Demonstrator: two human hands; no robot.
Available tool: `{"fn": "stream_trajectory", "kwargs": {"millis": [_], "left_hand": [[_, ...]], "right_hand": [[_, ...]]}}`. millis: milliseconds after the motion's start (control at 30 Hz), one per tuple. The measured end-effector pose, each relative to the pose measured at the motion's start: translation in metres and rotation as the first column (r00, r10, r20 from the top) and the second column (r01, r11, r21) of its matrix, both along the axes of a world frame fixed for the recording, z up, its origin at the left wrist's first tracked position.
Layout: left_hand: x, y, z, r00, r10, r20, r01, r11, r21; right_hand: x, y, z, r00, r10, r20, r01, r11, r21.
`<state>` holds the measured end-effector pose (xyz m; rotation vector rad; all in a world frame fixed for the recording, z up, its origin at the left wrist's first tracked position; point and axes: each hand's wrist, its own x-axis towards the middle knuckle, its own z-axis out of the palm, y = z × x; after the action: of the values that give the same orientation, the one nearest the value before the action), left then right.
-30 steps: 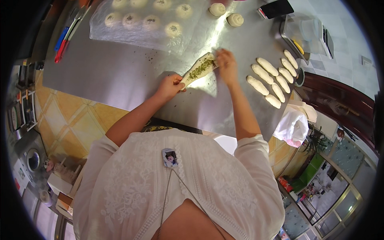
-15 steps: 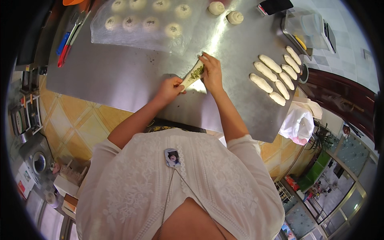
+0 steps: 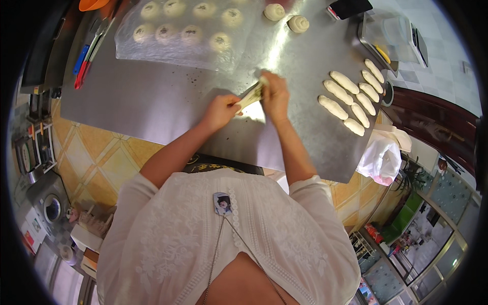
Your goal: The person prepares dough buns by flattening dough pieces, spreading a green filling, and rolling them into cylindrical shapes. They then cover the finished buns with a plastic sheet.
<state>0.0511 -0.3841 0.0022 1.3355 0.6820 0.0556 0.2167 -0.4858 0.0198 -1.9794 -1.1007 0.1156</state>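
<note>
A strip of dough (image 3: 249, 99) with green chopped filling is stretched between my hands, just above the metal table (image 3: 152, 96). The fingers of my left hand (image 3: 222, 110) pinch its lower left end. My right hand (image 3: 275, 95), a little blurred, grips the upper right end, where the dough is bunched and partly hidden by the fingers. Farther right lie several plain dough rolls (image 3: 337, 91), apart from my hands. Two coiled dough rounds (image 3: 298, 23) rest at the far side.
At the far left, clear plastic film (image 3: 152, 53) covers several round dough pieces with dark specks. Brushes with red and blue handles (image 3: 81, 73) lie near the left edge. A tray with a clear container (image 3: 394, 33) stands far right; a white plastic bag (image 3: 379, 158) hangs by the right edge.
My right hand has turned and closed over the upper end of the dough, bunching it and covering much of the filling. My left hand keeps its pinch, shifted slightly right.
</note>
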Motion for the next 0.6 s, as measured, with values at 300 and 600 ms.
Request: {"fn": "stream_trajectory", "kwargs": {"millis": [300, 600], "left_hand": [[0.041, 0.003, -0.043, 0.997, 0.053, -0.064, -0.039, 0.977, 0.208], [0.041, 0.004, -0.012, 0.997, -0.013, -0.076, 0.02, 0.995, 0.093]], "right_hand": [[-0.042, -0.008, 0.022, 0.999, -0.004, -0.038, -0.001, 0.992, -0.129], [0.001, -0.011, 0.002, 0.976, -0.163, 0.142, 0.183, 0.974, -0.137]]}}
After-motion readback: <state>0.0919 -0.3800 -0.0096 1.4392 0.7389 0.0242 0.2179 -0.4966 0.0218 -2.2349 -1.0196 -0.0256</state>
